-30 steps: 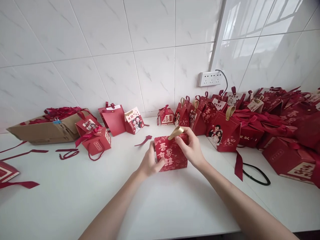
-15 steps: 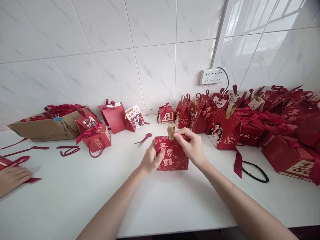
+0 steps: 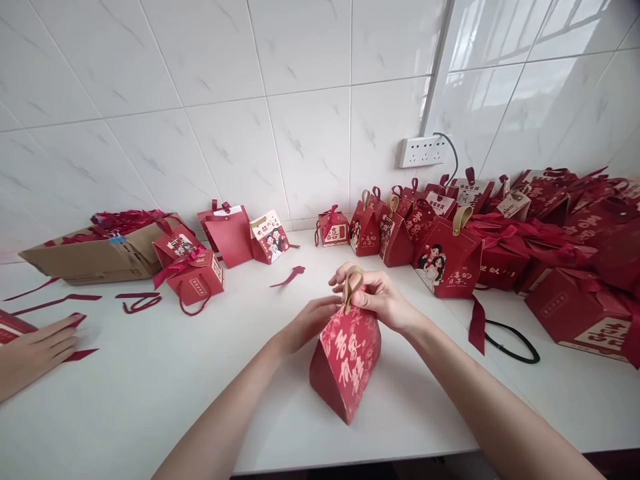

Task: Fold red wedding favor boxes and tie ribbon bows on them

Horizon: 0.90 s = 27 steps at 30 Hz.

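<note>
A red gift box (image 3: 346, 363) with gold characters stands on the white table (image 3: 150, 400), turned so a corner faces me. Its tan loop handle (image 3: 351, 288) sticks up at the top. My right hand (image 3: 377, 299) pinches that handle and the closed top of the box. My left hand (image 3: 309, 325) touches the box's upper left side, fingers together against it.
Many finished red gift boxes (image 3: 450, 260) crowd the right side and back by the tiled wall. A cardboard carton (image 3: 95, 257) with ribbons lies at the back left, more red boxes (image 3: 193, 270) beside it. Another person's hand (image 3: 33, 353) rests at the left edge. A black cord (image 3: 515, 343) lies right.
The box has come toward me and turned, its top now pinched shut into a peak. The other person's hand has reached further in from the left.
</note>
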Available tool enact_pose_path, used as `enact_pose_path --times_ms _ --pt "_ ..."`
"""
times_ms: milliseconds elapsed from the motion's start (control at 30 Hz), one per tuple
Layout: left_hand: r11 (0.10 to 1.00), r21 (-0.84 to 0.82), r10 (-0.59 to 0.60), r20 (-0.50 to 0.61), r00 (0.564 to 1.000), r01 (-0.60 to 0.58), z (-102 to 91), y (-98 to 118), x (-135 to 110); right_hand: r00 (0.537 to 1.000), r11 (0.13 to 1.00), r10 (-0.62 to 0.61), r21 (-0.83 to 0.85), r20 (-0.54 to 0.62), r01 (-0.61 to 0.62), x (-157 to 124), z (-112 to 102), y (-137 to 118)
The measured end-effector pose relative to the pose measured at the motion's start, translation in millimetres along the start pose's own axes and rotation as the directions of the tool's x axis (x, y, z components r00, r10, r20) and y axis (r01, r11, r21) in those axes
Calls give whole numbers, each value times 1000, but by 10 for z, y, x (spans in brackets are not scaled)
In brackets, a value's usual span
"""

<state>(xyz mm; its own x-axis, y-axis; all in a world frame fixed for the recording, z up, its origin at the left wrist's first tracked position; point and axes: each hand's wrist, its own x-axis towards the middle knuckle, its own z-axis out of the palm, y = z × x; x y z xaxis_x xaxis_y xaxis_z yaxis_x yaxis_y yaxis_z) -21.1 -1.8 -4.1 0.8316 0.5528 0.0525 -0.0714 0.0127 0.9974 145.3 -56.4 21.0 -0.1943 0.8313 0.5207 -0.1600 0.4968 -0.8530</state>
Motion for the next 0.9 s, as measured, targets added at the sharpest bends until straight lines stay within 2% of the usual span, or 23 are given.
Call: enact_pose_path --times_ms 67,167,233,300,333,400,500,533,600,667,733,800,900 --pt "997 62 -51 130 990 43 61 8 -16 999 996 19 84 44 -23 -8 -2 -1" --pt "994 109 -38 149 988 22 87 -4 -30 998 994 56 91 1 -56 -2 14 -36" --pt "994 108 16 49 999 -21 61 -14 -21 986 996 90 7 -140 -89 12 24 -62" --pt "981 166 125 -141 982 -101 23 -15 -5 947 986 128 -63 -294 -153 30 16 -69" --pt "960 241 204 -241 949 -145 7 -12 3 924 980 151 -71 -352 -187 38 4 -62" --pt "885 428 363 -383 849 -186 -8 -2 13 887 971 197 -42 -419 -235 52 -33 -36" --pt "762 630 513 -446 733 -150 14 5 14 850 977 147 -59 -505 -204 65 -75 -3" --pt "722 679 549 -442 709 -136 27 3 12 838 975 110 -104 -534 -194 66 -76 1" --pt "620 775 614 -383 690 -122 44 -3 2 828 957 61 -203 -558 -207 66 -54 1" --pt "509 849 668 -285 688 -144 38 -5 -17 839 936 56 -264 -541 -232 61 -16 0" --pt "420 886 724 -194 662 -199 6 10 -46 863 930 35 -299 -505 -213 56 18 4" --pt "369 898 773 -153 616 -240 -42 43 -77 879 923 -4 -340 -476 -180 52 39 7" --pt "372 903 815 -207 542 -215 -103 108 -101 889 913 -16 -369 -457 -173 48 58 0"
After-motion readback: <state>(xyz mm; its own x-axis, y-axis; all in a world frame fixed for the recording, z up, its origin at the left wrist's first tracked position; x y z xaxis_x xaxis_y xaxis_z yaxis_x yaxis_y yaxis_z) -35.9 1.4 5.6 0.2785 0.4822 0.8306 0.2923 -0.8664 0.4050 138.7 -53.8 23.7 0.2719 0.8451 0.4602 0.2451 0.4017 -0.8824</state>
